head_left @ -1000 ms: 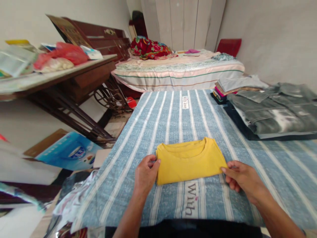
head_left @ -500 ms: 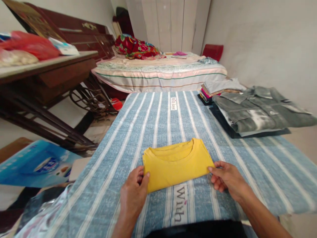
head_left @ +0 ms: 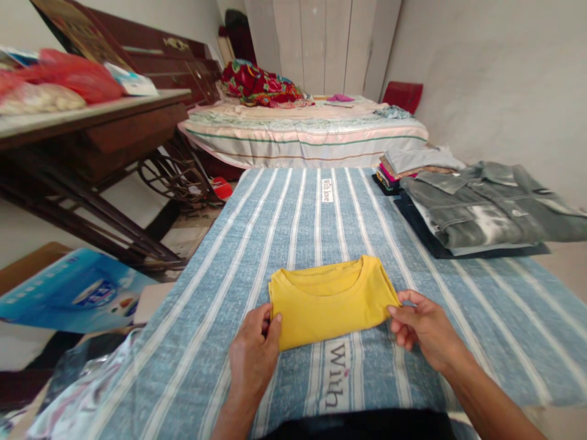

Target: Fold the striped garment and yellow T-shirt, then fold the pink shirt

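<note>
A yellow shirt (head_left: 328,315), folded into a flat rectangle with its round neckline on the far side, lies in front of me on a blue-and-white striped cloth (head_left: 220,269). My left hand (head_left: 257,342) pinches its left edge between thumb and fingers. At the opposite end, my right hand (head_left: 419,324) grips the right edge in the same way, with the lower fingers curled beneath. The fingertips behind the fabric are partly hidden. Printed lettering on the cloth shows just below the shirt.
Right of the shirt lie a folded grey denim jacket (head_left: 495,208) on dark garments and a pile of folded clothes (head_left: 417,162). A bed (head_left: 307,137) stands beyond. On the left are a sewing-machine table (head_left: 137,110) and a blue box (head_left: 87,293).
The whole view has shifted slightly, so the surroundings sit further right. Both hands keep their hold on the yellow shirt, which has barely moved on the cloth.
</note>
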